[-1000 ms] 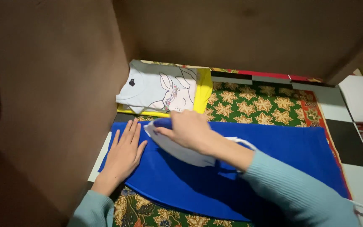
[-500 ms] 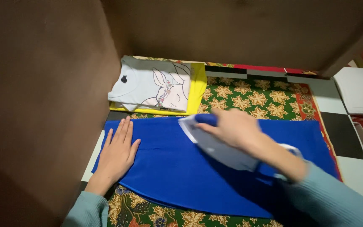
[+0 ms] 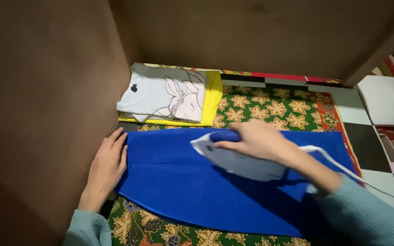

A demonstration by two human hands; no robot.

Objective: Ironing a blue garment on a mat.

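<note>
A blue cloth [image 3: 188, 187] lies spread flat over a green patterned fabric [image 3: 274, 107] on the floor. My right hand [image 3: 256, 139] grips the blue handle of a white clothes iron [image 3: 238, 161], which rests on the middle of the blue cloth with its tip pointing left. Its white cord [image 3: 356, 175] trails off to the right. My left hand [image 3: 106, 166] lies flat with fingers together at the cloth's left edge, partly on it.
A folded white shirt with a line drawing [image 3: 165, 93] sits on a folded yellow garment [image 3: 213, 98] at the back left. Brown walls [image 3: 46, 114] close in on the left and behind. A white flat object [image 3: 386, 100] lies at the right on checkered tiles [image 3: 370, 146].
The iron slid right across the blue cloth, then back a little toward the middle. My left hand moved from on the cloth out to its left edge.
</note>
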